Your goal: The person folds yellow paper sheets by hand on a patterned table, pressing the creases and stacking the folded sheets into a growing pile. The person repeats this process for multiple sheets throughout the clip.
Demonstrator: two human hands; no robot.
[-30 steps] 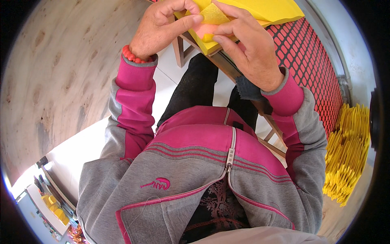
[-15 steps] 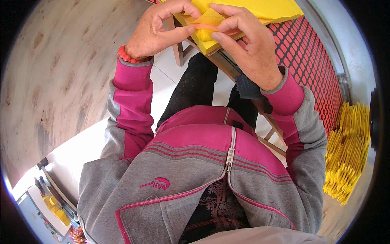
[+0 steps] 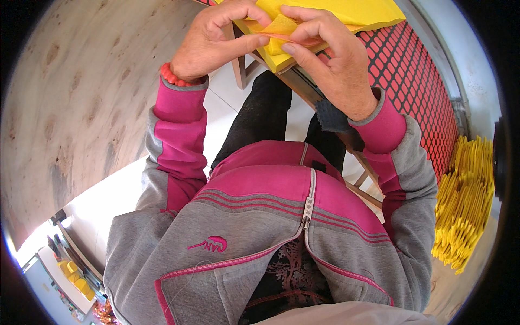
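Note:
A small piece of folded yellow paper [image 3: 282,25], with a pinkish-orange edge across it, is held up between my two hands at the top of the view. My left hand [image 3: 208,46] pinches its left side between thumb and forefinger. On the other side my right hand [image 3: 335,57] grips it, thumb below and fingers curled above. Beneath and behind lie larger yellow sheets [image 3: 360,13], one corner of them jutting toward me under the folded piece. A red bead bracelet [image 3: 177,76] circles my left wrist.
A red and black patterned surface [image 3: 406,76] runs along the right. Farther down there stands a tall bundle of folded yellow papers [image 3: 465,208]. A wide wooden board [image 3: 70,108] fills the left side. Dark cloth [image 3: 330,115] hangs by the wooden frame below my right hand.
My left hand has shifted slightly to the right, toward my right hand, and the folded piece has tilted a little. My right hand has barely moved.

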